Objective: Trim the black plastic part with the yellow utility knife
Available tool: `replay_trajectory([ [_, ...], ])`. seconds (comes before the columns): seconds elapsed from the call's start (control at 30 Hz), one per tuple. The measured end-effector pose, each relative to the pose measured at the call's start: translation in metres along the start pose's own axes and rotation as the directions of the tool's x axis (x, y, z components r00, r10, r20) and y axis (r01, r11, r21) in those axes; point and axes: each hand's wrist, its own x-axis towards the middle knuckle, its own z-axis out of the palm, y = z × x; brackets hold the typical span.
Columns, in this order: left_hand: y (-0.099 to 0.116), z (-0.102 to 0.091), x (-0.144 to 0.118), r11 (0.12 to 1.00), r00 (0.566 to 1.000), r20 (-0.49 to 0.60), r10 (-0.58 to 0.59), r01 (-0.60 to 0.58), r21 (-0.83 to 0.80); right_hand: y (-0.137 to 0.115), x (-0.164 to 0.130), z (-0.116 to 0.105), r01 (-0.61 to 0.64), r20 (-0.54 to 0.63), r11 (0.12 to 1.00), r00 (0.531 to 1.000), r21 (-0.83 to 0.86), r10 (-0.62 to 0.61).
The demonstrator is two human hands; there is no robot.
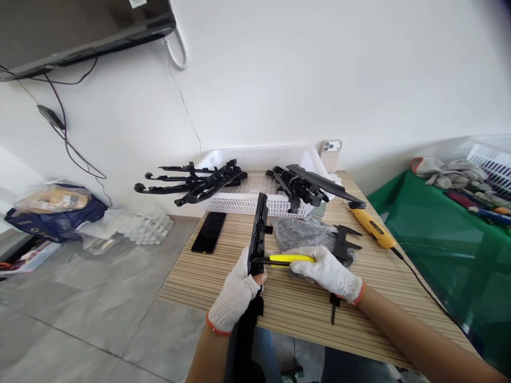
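Note:
My left hand [237,290], in a white knit glove with an orange cuff, is closed around a long black plastic part [258,229] that stands upright near the table's front edge. A bare thumb tip shows on the part's right side. My gloved right hand [325,268] grips a slim hand tool with a ribbed yellow-and-black handle [289,259]. The tool's dark tip meets the plastic part just above my left thumb; its exact shape is too small to make out. Behind and beneath my right hand lie a grey cloth [297,234] and a black caliper [342,244].
A white plastic basket [255,205] at the back carries several black plastic parts [207,183] on its left and more black parts [303,186] on its right. A dark phone [208,232] lies left. A yellow corded tool [373,227] rests at the right edge, beside a green-covered surface [423,234].

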Motion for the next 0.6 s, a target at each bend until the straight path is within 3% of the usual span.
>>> replay_trajectory([
  [0.1,-0.001,0.002,0.002,0.997,0.999,-0.003,0.035,-0.035,-0.073,0.0,0.008,-0.005,-0.001,-0.054,0.998,0.999,0.06,0.004],
  [0.17,-0.002,0.003,0.002,0.987,1.0,0.003,0.013,-0.012,-0.163,0.001,0.014,-0.01,0.021,-0.007,0.999,1.0,0.033,-0.021],
  [0.3,-0.006,0.002,-0.003,0.939,0.988,0.081,-0.129,0.148,-0.312,0.003,0.016,-0.016,0.158,0.04,0.979,0.987,-0.129,-0.154],
  [0.4,-0.013,0.003,-0.004,0.924,0.98,0.123,-0.155,0.188,-0.334,0.003,0.01,-0.014,0.257,0.038,0.922,0.966,-0.291,-0.257],
  [0.53,-0.023,0.004,-0.001,0.877,0.988,0.121,-0.101,0.146,-0.458,0.002,0.004,-0.007,0.235,0.092,0.886,0.972,-0.4,-0.216],
  [0.6,-0.024,0.004,0.001,0.862,0.988,0.129,-0.084,0.137,-0.488,0.001,0.005,-0.005,0.203,0.065,0.886,0.979,-0.418,-0.193],
])
